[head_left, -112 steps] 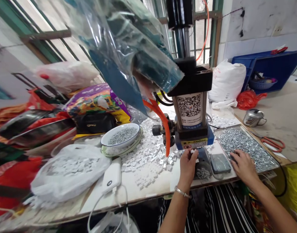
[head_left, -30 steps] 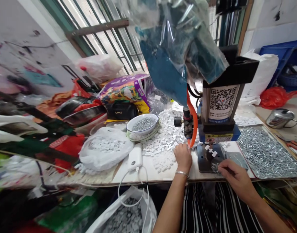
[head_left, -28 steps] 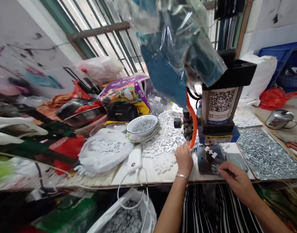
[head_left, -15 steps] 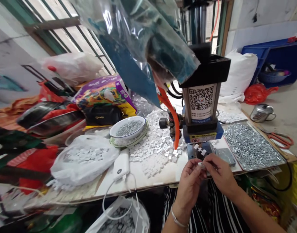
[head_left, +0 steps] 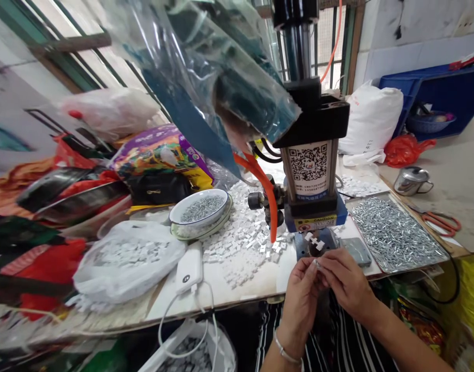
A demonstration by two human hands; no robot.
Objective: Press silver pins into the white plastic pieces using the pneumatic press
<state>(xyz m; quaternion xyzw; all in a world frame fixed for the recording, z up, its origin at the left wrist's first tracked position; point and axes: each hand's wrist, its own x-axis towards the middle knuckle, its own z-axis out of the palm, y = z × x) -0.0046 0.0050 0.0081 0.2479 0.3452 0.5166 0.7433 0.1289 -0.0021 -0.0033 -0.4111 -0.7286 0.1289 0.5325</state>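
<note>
Just in front of the press [head_left: 312, 178], my two hands meet at the fingertips. My left hand [head_left: 303, 289] pinches a small white plastic piece [head_left: 316, 263], mostly covered by the fingers. The thumb and fingers of my right hand [head_left: 345, 276] close against the same piece; whether a metal pin is there too is too small to tell. Right behind the hands, several joined white plastic pieces [head_left: 314, 241] lie at the press's base under the head. A heap of loose white plastic pieces [head_left: 244, 232] spreads to the left of the press.
A tray of metal pins [head_left: 399, 232] lies to the right, beside orange-handled scissors [head_left: 440, 221] and a steel mug [head_left: 413, 181]. Leftward are a bowl of pins [head_left: 200, 209], a plastic bag of white pieces [head_left: 132, 258] and a white power bank [head_left: 189, 268] with a cable. An orange hose [head_left: 271, 206] hangs beside the press.
The view has shifted slightly, so the bench appears further left. Both hands stay together at the press; the fingers have turned a little and now cover more of the small piece.
</note>
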